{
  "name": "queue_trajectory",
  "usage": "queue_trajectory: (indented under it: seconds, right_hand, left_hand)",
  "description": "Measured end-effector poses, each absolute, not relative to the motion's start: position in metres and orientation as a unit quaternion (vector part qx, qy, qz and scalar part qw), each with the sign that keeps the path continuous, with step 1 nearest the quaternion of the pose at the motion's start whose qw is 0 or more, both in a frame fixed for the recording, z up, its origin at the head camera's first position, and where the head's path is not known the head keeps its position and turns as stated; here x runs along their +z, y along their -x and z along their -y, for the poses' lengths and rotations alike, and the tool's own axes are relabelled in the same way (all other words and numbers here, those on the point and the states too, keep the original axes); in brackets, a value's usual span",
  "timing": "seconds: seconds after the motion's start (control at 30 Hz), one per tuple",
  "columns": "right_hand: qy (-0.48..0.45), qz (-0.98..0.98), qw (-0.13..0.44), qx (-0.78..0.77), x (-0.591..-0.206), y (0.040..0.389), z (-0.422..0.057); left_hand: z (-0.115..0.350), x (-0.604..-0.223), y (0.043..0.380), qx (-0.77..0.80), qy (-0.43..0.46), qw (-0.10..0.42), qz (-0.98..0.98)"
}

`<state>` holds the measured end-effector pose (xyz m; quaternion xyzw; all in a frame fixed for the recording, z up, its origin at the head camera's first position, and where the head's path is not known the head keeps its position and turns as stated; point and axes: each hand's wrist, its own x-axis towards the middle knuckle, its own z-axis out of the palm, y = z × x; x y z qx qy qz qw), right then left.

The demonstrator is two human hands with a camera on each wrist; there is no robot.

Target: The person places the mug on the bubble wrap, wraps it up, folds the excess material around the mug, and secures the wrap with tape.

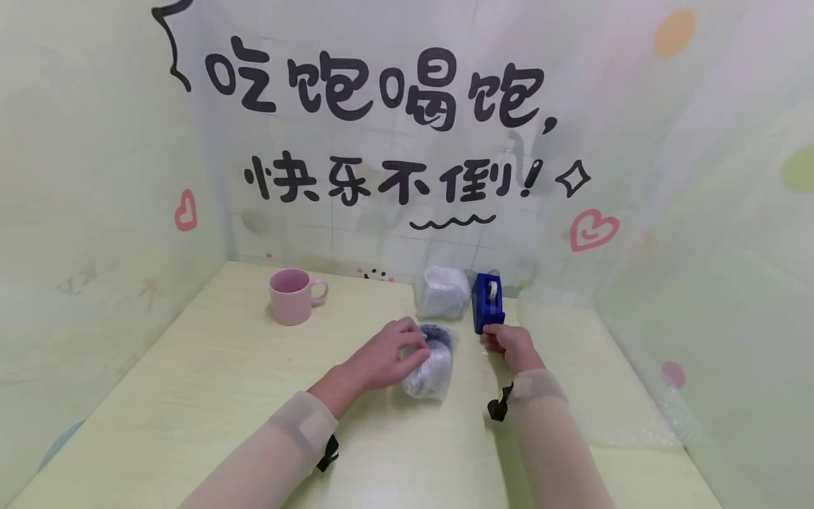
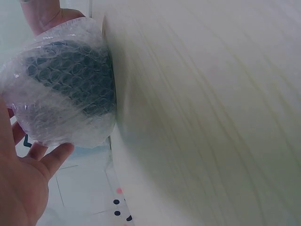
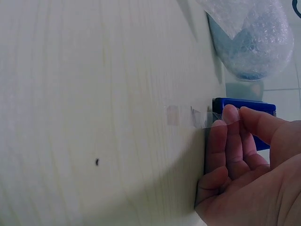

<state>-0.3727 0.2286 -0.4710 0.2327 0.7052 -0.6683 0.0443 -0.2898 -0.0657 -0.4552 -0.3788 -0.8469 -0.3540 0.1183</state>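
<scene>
My left hand [image 1: 399,353] holds a bubble-wrapped bundle [image 1: 429,375] on the table, thumb and fingers at its near-left side. Something dark blue, partly patterned, shows through the clear wrap [image 2: 70,80]; its exact shape is hidden. To the right, my right hand [image 1: 511,343] is at the front end of a blue tape dispenser [image 1: 488,300]. Between thumb and fingertips it pinches a short strip of clear tape [image 3: 205,118], whose free end sticks out past the fingers.
Behind the bundle stands a second bubble-wrapped item [image 1: 443,292], close beside the dispenser. A pink mug [image 1: 292,297] stands at the back left. A sheet of bubble wrap [image 1: 598,375] lies along the right side. Printed curtains [image 1: 381,240] enclose the table [image 1: 191,396].
</scene>
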Motion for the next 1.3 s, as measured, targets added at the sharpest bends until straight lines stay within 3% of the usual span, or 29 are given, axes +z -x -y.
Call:
queue_trajectory:
  seconds: [0.7, 0.9, 1.17, 1.3]
  right_hand:
    - [-0.215, -0.730, 0.053, -0.646, -0.464, 0.379, -0.232]
    - [-0.227, -0.796, 0.042, -0.560, -0.469, 0.381, -0.230]
    - [-0.209, -0.792, 0.099, -0.565, -0.470, 0.375, -0.237]
    - [-0.183, -0.823, 0.086, -0.531, -0.464, 0.364, -0.237]
  left_hand:
    - [0.066, -0.450, 0.292, -0.349, 0.378, 0.119, 0.849]
    - [0.068, -0.452, 0.293, -0.352, 0.377, 0.118, 0.849]
    - [0.069, -0.453, 0.291, -0.358, 0.375, 0.110, 0.848]
    - [0.067, -0.454, 0.291, -0.359, 0.375, 0.100, 0.849]
